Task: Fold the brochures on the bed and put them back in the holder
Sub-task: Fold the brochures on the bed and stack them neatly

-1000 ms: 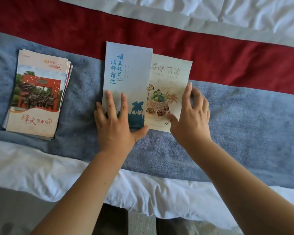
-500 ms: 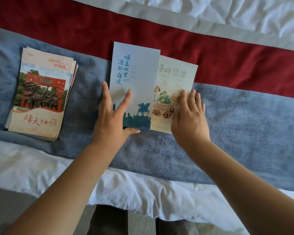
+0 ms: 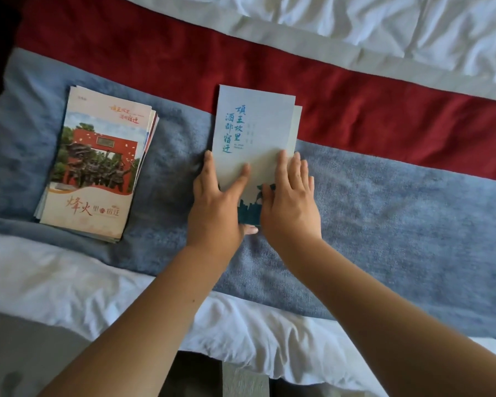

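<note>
A pale blue brochure (image 3: 255,130) with blue Chinese lettering lies folded shut on the blue bed runner (image 3: 398,224), only a thin strip of its under panel showing along the right edge. My left hand (image 3: 216,204) rests on its lower left part, thumb tucked under the bottom edge and fingers spread on the cover. My right hand (image 3: 291,202) lies flat on the lower right part, pressing the cover down. A stack of folded brochures (image 3: 98,164) with a red gate picture on top sits to the left. No holder is in view.
The runner has a dark red band (image 3: 184,53) behind the brochures, with white bedding (image 3: 384,21) beyond it. A white sheet (image 3: 55,282) hangs over the near edge of the bed, and dark floor shows below.
The food-picture panel that lay open on the right has been folded under the blue cover. My right hand moved left onto the cover; the left hand slid to the lower left edge.
</note>
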